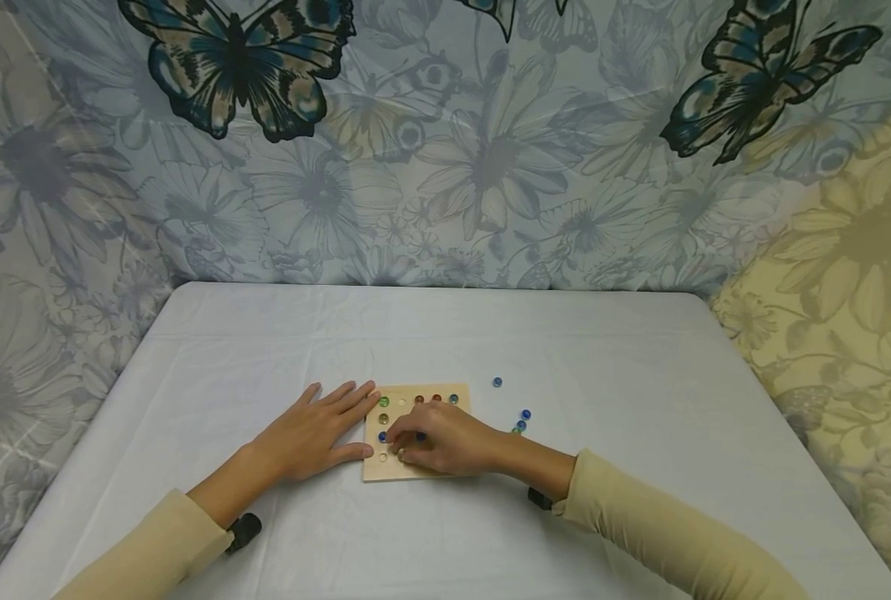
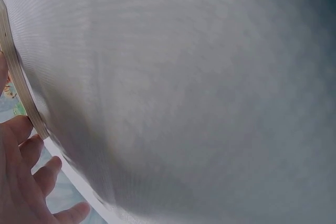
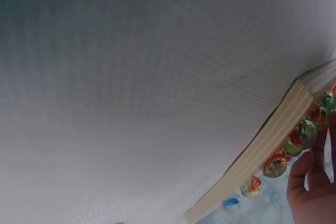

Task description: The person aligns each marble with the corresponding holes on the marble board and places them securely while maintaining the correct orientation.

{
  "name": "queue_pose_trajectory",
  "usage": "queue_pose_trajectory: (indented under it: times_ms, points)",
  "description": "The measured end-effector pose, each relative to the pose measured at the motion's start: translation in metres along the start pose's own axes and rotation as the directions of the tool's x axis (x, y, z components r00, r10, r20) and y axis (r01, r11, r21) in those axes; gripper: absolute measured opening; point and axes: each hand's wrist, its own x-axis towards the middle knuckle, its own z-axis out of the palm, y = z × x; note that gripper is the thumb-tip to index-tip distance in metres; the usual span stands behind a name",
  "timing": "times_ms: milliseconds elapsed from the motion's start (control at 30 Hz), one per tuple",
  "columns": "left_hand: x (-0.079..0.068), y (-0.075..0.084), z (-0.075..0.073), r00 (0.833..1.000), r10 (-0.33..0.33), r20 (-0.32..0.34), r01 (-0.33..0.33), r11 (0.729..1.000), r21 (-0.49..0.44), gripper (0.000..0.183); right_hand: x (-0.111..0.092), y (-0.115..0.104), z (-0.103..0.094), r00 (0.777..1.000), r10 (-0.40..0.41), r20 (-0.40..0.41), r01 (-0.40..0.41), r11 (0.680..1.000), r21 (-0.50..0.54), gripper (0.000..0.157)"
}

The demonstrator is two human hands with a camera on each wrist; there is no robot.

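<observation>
The wooden board (image 1: 396, 472) is set on the white table (image 1: 610, 358), its left edge touched by the left hand (image 1: 313, 437), fingers straight and spread. Over the board's marbles (image 1: 383, 402), the right hand (image 1: 445, 437) is held with bent fingers; whether one is pinched cannot be told. Loose marbles (image 1: 526, 414) are scattered to the right.

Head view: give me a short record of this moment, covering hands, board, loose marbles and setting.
Left hand: fingers spread, touching the wooden board at its left edge
Right hand: over the board, fingers bent; grip unclear
Seated marbles: several, some partly hidden by the right hand
Loose marbles: right of the board, one apart from the others
Table: white-covered
Backdrop: floral print
</observation>
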Motion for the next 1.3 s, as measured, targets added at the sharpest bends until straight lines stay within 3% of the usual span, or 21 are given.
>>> queue_pose_trajectory:
  times_ms: [333,567,833,1000,1300]
  points:
    - [0.0,0.0,0.0,1.0,-0.007,0.016,0.007,1.0,-0.009,0.076,0.0,0.002,0.001,1.0,-0.008,0.0,0.008,1.0,0.002,0.025]
    - [0.001,0.0,0.002,1.0,-0.013,0.022,0.013,1.0,-0.006,0.076,-0.007,0.003,-0.014,0.999,0.029,-0.039,-0.03,0.999,-0.016,0.026]
    - [0.002,0.0,0.002,0.999,-0.025,0.043,0.026,1.0,-0.016,0.078,-0.033,0.028,-0.039,0.983,0.12,-0.137,-0.11,0.991,0.078,0.027]
    - [0.002,0.0,0.001,0.999,-0.024,0.039,0.025,1.0,-0.01,0.077,-0.053,0.046,-0.051,0.967,0.167,-0.192,-0.157,0.985,0.065,0.028]
    - [0.002,0.001,0.0,0.998,-0.033,0.051,0.034,0.999,-0.02,0.078,-0.075,0.06,-0.057,0.951,0.23,-0.208,-0.226,0.973,0.043,0.028]
